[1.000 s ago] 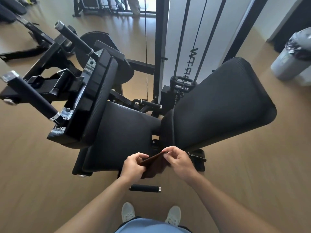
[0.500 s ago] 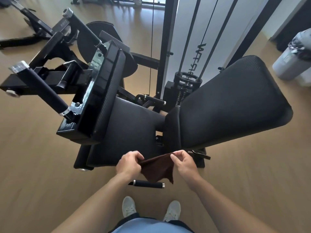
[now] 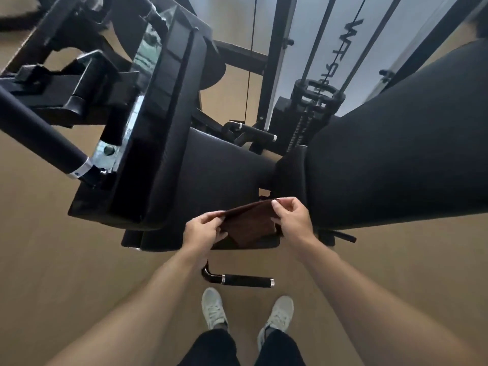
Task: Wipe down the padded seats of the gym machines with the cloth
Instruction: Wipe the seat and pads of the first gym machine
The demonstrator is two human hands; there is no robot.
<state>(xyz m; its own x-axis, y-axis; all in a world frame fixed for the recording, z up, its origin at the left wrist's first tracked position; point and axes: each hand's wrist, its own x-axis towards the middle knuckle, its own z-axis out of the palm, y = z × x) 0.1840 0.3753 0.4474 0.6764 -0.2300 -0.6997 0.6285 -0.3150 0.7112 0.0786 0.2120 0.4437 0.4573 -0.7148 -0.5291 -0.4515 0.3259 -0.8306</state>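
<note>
A dark brown cloth (image 3: 249, 223) is stretched between both hands above the near edge of the black padded seat (image 3: 224, 175). My left hand (image 3: 203, 229) pinches its left end, and my right hand (image 3: 291, 219) pinches its right end. The cloth hangs folded below the fingers, just over the seat's front edge. The wide black back pad (image 3: 396, 159) rises to the right of the seat. A black chest pad (image 3: 169, 128) on the machine arm overhangs the seat's left side.
A black handle bar (image 3: 39, 128) juts out at the left. A short adjustment lever (image 3: 243, 280) sticks out below the seat near my shoes. The weight stack with its cables (image 3: 317, 101) stands behind. Wooden floor surrounds the machine.
The view has moved closer to the machine. Both hands have spread the cloth wider and lifted it over the seat's front edge.
</note>
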